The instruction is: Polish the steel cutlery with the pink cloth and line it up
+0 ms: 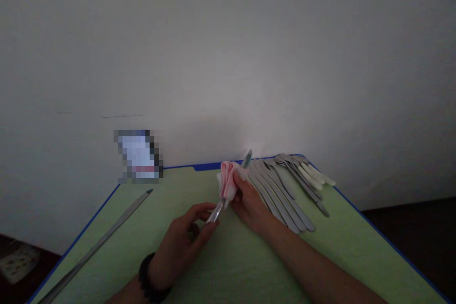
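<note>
On a green blue-edged table [249, 266] against a bare wall [228, 47], the left hand [181, 242] pinches a knife [228, 190]; the right hand [251, 204] grips a pink cloth [227, 179] around it.

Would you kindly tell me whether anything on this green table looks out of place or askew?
Only the long thin metal strip stands out: it lies alone, slanted along the green table's left edge, far from the fanned row of grey metal cutlery at the far right. Nothing looks spilled or damaged.

No text, label, brand or number is showing legibly, and the white-and-blue item [138, 156] at the far left corner of the green table [249, 266] is appearing only as blurred blocks.
</note>
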Available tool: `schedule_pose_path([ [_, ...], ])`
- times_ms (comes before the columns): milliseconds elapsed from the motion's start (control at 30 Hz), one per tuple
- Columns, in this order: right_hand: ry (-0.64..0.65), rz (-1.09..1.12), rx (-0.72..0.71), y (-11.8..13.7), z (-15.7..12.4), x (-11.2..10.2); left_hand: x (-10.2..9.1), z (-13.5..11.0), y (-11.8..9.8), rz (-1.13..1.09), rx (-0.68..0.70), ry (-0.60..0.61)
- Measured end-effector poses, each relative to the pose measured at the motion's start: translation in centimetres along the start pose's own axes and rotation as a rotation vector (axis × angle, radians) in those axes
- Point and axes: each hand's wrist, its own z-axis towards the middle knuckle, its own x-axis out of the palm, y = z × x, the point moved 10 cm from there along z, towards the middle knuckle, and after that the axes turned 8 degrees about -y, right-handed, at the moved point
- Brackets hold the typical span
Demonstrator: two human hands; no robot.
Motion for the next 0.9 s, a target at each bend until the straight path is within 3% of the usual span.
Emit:
schedule_pose_path([
  [167, 0.011, -0.009, -0.021, 0.4, -0.2, 0.2, 0.5, -0.2, 0.3, -0.071, -0.028, 0.071],
  [400, 0.260, -0.304, 0.039, -1.5, -1.4, 1.7, -0.8, 0.3, 1.7, -0.036, -0.117, -0.105],
  [567, 0.329, -0.368, 0.047, -1.7, -1.7, 2.0, 0.7, 0.2, 1.2, 0.182, -0.048, 0.059],
  [700, 0.384, -0.453, 0.042, -1.8, -2.2, 2.7, 1.7, -0.2, 0.1, 0.228, 0.047, 0.153],
  [800, 0.320, -0.379, 0.036, -1.6, -1.8, 2.5, 1.8, -0.2, -0.2, 0.228, 0.077, 0.154],
  [900, 0.156, -0.180, 0.011, -0.8, -0.8, 1.4, 1.8, -0.2, -0.4, 0.286, 0.122, 0.144],
])
